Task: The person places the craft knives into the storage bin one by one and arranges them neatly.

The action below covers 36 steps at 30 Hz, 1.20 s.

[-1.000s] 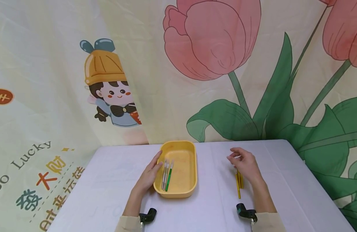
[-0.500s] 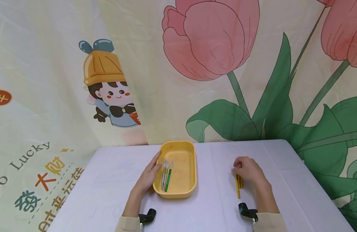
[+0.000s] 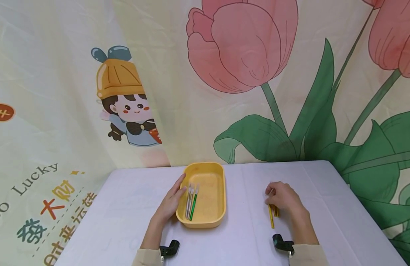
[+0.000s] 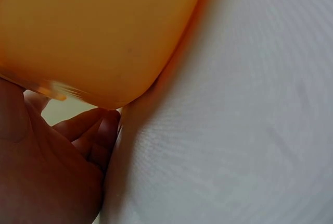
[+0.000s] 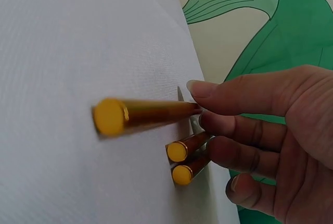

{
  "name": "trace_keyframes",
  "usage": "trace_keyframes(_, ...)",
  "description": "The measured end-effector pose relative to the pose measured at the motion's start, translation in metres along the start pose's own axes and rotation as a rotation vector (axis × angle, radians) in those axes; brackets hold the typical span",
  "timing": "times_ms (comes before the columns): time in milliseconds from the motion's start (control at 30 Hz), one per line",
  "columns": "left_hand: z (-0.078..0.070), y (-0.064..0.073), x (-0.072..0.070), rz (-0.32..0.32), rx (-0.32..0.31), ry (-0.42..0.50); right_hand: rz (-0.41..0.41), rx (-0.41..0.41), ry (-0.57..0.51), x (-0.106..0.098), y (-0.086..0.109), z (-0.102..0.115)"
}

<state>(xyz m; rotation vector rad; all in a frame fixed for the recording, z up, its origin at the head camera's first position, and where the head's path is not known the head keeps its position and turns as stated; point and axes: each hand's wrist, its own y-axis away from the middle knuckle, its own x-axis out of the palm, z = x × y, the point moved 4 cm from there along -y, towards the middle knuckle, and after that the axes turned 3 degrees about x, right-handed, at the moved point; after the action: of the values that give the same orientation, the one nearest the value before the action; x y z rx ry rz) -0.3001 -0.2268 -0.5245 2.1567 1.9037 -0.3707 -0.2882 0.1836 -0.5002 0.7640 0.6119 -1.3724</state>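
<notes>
My right hand (image 3: 284, 195) pinches a slim gold pen-like stick (image 3: 271, 218) between thumb and fingers near its far end. Its round yellow butt (image 5: 110, 116) points back at the right wrist camera; the fingers hide its tip. Two more gold sticks (image 5: 183, 152) lie side by side on the cloth below that hand. My left hand (image 3: 169, 205) grips the left side of a yellow tray (image 3: 222, 195), thumb at the rim, other fingers along the outer wall (image 4: 114, 41). Inside, along the tray's left side, lie several slim sticks (image 3: 191, 203) with whitish tips, one of them green.
A white cloth (image 3: 244, 240) covers the table, whose back edge meets a hanging printed with tulips (image 3: 251, 44) and a cartoon figure (image 3: 128, 99). A wide stretch of cloth separates the tray from the gold sticks.
My right hand has come down and nearer over the gold sticks, and its fingers have closed on one, which has shifted slightly left. The left hand and tray stay put.
</notes>
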Motion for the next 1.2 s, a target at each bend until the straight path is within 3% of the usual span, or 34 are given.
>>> trace_keyframes(1200,-0.003,0.000,0.001,0.010,0.037,0.026,0.085,-0.013,-0.052,0.017,0.004,0.016)
